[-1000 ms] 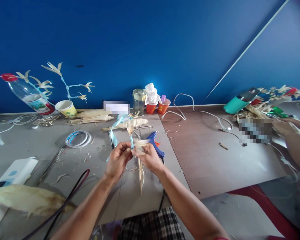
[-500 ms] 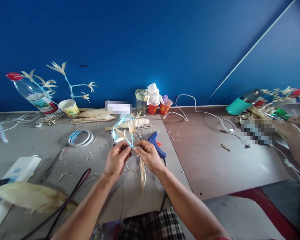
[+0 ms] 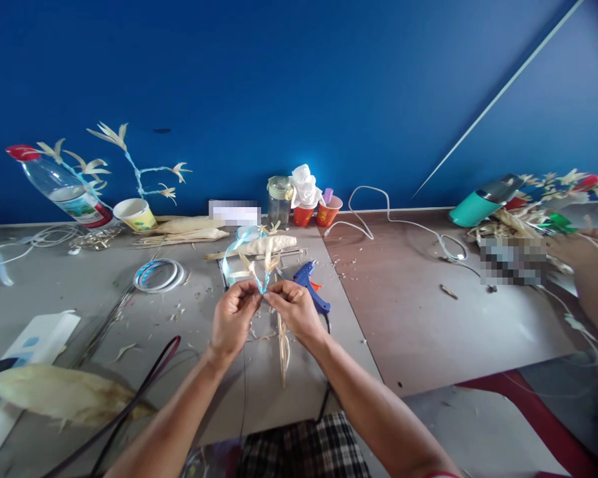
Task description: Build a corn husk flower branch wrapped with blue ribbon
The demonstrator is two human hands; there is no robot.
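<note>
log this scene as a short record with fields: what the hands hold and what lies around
held: husk flower bound with light blue ribbon, above the table
grip: left hand and right hand both pinch it at the binding
right of hands: blue glue gun lying on the table
left: ribbon rings; corn husk near the front edge
back: bottle, yellow cup, jar, red cups
far right: another person's hand

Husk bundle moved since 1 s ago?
Yes. Earlier the husk bundle lay rightward across the blue glue gun; now its tips point up, left of it, pinched by left hand and right hand.
</note>
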